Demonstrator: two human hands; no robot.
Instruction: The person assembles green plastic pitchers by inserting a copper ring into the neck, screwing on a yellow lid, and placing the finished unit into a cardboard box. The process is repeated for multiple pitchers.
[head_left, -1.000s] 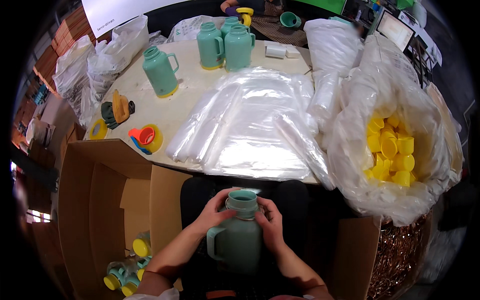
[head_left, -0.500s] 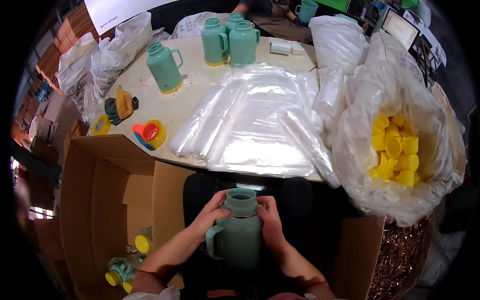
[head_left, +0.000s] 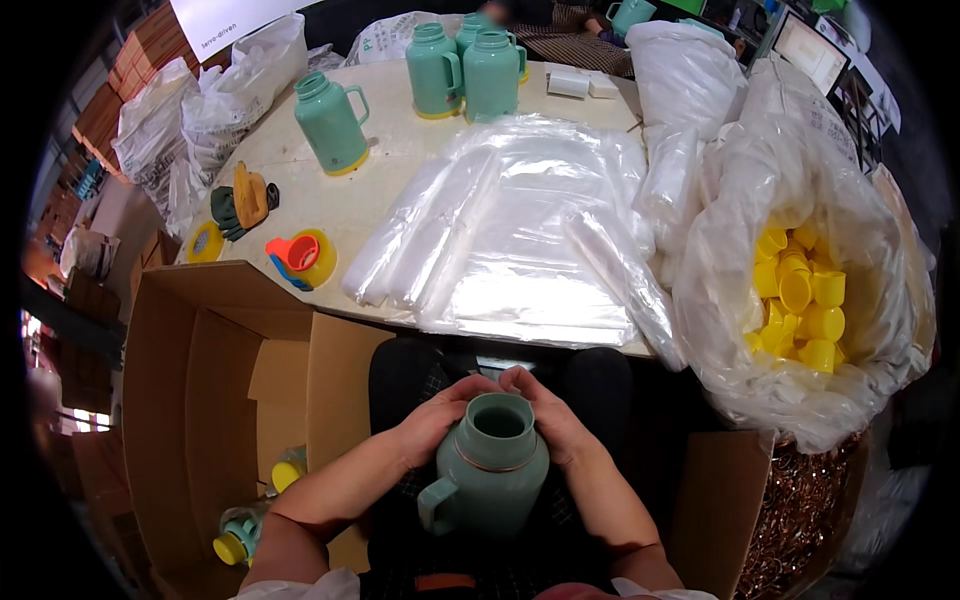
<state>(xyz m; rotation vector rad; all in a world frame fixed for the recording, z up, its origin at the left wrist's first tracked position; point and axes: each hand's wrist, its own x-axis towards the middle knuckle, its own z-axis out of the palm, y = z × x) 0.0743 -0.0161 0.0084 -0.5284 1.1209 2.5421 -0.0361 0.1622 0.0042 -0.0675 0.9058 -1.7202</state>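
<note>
A green jug with a side handle and an open top stands upright on my lap. My left hand wraps its shoulder on the left. My right hand wraps the neck on the right, fingers meeting behind the mouth. The jug has no cap on it. A pile of clear plastic bags lies on the table just beyond my knees. A big plastic sack with several yellow caps sits to my right.
Three more green jugs stand on the far side of the table. Tape rolls lie at the table's left. An open cardboard box at my left holds capped jugs. Filled white bags crowd the back left.
The jug stays held in both hands on my lap; my fingers have shifted slightly around its neck, and the view has tilted a little.
</note>
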